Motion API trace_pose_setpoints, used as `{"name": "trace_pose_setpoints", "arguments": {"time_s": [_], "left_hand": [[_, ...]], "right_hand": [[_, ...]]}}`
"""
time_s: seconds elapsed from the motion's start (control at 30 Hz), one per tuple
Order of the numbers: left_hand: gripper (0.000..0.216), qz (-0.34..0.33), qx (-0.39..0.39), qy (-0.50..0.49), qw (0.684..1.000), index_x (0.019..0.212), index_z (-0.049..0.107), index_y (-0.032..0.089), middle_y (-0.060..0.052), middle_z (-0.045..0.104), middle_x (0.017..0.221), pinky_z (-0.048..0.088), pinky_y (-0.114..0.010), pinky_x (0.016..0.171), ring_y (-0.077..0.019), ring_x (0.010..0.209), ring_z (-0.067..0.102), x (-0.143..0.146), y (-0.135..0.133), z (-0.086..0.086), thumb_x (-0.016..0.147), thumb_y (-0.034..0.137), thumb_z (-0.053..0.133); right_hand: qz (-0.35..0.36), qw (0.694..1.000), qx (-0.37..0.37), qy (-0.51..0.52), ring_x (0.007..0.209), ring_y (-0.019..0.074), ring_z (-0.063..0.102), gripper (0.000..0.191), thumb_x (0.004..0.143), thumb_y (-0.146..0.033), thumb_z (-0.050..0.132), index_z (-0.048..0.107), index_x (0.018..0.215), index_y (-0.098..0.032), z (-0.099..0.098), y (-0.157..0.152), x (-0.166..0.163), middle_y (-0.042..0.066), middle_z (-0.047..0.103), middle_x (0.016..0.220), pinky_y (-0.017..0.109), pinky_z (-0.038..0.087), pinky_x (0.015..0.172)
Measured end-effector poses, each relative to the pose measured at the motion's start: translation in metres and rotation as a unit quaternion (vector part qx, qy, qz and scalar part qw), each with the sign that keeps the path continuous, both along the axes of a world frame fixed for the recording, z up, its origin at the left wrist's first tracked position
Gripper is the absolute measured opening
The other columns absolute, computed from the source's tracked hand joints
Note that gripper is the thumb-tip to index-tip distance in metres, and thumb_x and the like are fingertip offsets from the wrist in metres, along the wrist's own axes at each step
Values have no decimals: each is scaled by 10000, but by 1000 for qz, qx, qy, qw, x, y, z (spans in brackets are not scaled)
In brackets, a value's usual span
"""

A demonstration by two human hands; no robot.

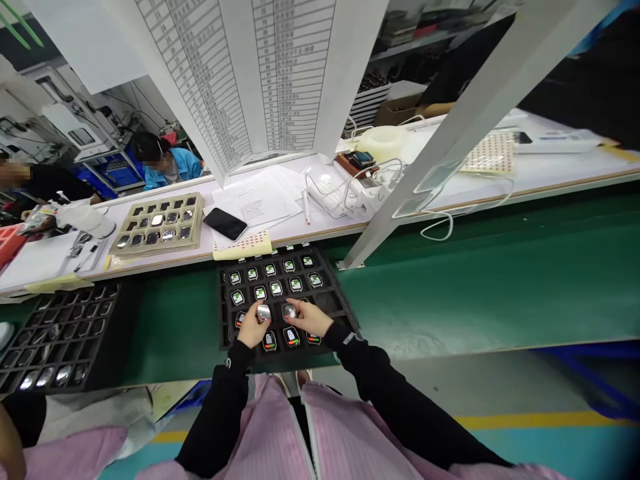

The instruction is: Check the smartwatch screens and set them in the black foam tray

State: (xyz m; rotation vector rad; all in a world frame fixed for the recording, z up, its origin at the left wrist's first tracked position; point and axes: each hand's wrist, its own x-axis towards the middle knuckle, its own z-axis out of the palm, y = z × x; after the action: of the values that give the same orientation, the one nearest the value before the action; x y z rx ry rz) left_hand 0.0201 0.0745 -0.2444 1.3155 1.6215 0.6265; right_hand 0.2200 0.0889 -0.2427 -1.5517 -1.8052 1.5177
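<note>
My left hand [254, 327] grips a smartwatch case [263, 312] whose shiny face points up. In my right hand [309, 318] is a second smartwatch case [289, 311], pinched between thumb and fingers, with a greyer shiny surface. Both hands are over a black compartment tray [343, 313] on the green bench. Several smartwatches [277, 288] with lit green-and-white screens sit in its upper rows. In the row nearest me, a watch [291, 337] shows a screen with orange and green. My hands hide some of the compartments between.
A second black tray [95, 353] of watch cases stands left. On the white shelf are a beige tray [195, 233], a phone [226, 224], papers [260, 200] and cables. A slanted metal post [400, 207] rises right of my tray. A person in blue [183, 167] sits beyond.
</note>
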Motion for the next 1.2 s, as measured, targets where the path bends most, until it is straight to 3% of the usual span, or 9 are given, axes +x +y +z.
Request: {"name": "trace_pose_setpoints", "arguments": {"time_s": [0.07, 0.13, 0.27, 0.37, 0.5, 0.67, 0.8, 1.0, 1.2], "left_hand": [[553, -8, 1, 38, 999, 1247, 542, 134, -80, 654, 941, 514, -354, 864, -182, 848, 637, 1, 1, -9, 711, 72, 664], [541, -19, 4, 76, 997, 1242, 565, 150, -81, 631, 945, 476, -385, 942, -220, 953, 615, 4, 0, -13, 715, 91, 670], [552, -36, 24, 138, 989, 1282, 556, 164, -120, 520, 1111, 380, -425, 1051, -272, 1153, 495, 7, -5, -10, 740, 151, 662], [666, -25, 57, 191, 980, 1341, 502, 134, -156, 409, 1238, 341, -449, 1082, -317, 1226, 412, -1, -5, -5, 728, 292, 709], [662, 67, 58, 262, 961, 1390, 421, 89, -199, 393, 1294, 309, -464, 1103, -334, 1267, 395, -31, 10, -3, 812, 348, 615], [666, 86, 6, 278, 957, 1392, 373, 8, -238, 512, 1226, 343, -444, 1073, -341, 1244, 451, -58, 34, -8, 838, 314, 578], [676, 85, 1, 298, 951, 1384, 388, 1, -247, 526, 1201, 336, -479, 1065, -364, 1235, 446, -56, 41, -9, 820, 304, 605], [627, 73, 21, 298, 952, 1415, 376, 25, -241, 431, 1327, 321, -456, 1086, -351, 1267, 394, -46, 34, -5, 862, 274, 536], [605, 60, 19, 277, 959, 1406, 379, 0, -254, 494, 1307, 316, -490, 1082, -368, 1262, 416, -46, 40, -7, 873, 256, 507]], "right_hand": [[-5, 999, 24, -33, 1013, 283, 620, 613, 833, -141, 652, 438, 1400, -52, -12, 3, -9, 149, 663, 1024, 430, 481, 940], [-2, 997, 44, -65, 1118, 307, 572, 611, 824, -96, 632, 453, 1408, -77, -21, 4, -17, 183, 619, 1150, 430, 419, 1003], [13, 993, 66, -96, 1083, 289, 594, 586, 817, -73, 617, 505, 1391, -116, -28, 3, -20, 178, 583, 1196, 363, 436, 970], [-14, 990, 83, -114, 976, 227, 630, 507, 861, -124, 601, 538, 1363, -138, -26, 10, -2, 153, 570, 1216, 311, 459, 943], [-95, 978, 87, -163, 796, 176, 649, 417, 928, -149, 502, 537, 1342, -105, -22, 35, 40, 156, 581, 1222, 312, 491, 904], [-154, 960, 70, -222, 1050, 246, 620, 391, 937, -122, 464, 546, 1307, -27, -27, 64, 67, 195, 613, 1195, 319, 439, 989], [-161, 951, 53, -258, 1091, 281, 598, 351, 943, -158, 472, 603, 1239, -23, -36, 79, 65, 217, 621, 1170, 327, 432, 980], [-155, 943, 20, -294, 1055, 292, 601, 321, 987, -215, 403, 674, 1071, -66, -45, 97, 66, 197, 661, 1051, 302, 441, 896], [-153, 943, -14, -296, 986, 307, 633, 345, 1012, -238, 348, 627, 1146, -86, -48, 97, 64, 190, 665, 1042, 330, 452, 844]]}}
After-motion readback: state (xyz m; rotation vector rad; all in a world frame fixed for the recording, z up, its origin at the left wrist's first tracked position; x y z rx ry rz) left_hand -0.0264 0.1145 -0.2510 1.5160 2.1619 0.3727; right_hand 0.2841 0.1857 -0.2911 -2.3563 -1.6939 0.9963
